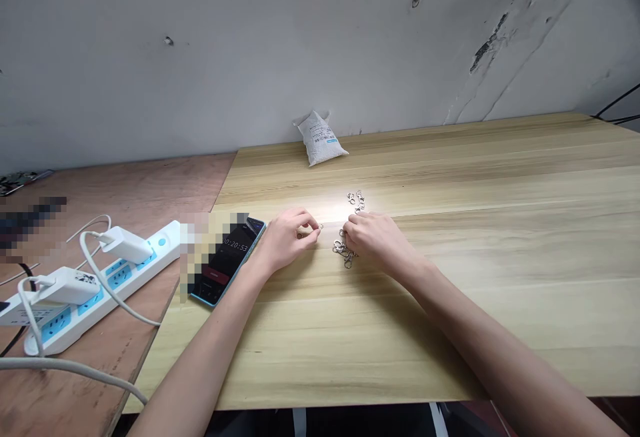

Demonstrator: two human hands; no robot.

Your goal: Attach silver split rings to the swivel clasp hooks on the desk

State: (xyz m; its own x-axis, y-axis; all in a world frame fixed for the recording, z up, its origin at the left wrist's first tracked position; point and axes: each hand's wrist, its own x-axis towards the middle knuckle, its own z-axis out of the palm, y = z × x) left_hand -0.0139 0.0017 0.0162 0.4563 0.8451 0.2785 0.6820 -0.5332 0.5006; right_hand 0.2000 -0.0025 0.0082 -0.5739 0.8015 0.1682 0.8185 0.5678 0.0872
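Observation:
My left hand is closed in a pinch, with a small metal ring showing at its fingertips. Another bit of metal glints beneath its curled fingers. My right hand bends over a small heap of silvery metal clasps and rings. Its fingertips are pressed together at the heap, and what lies between them is hidden. Just beyond the right hand, several more metal clasps lie loose on the wooden table.
A phone with a running timer lies left of my left hand. Further left, a white power strip carries plugged-in chargers and cables on a reddish board. A sealed plastic bag of small pale pieces rests against the grey wall.

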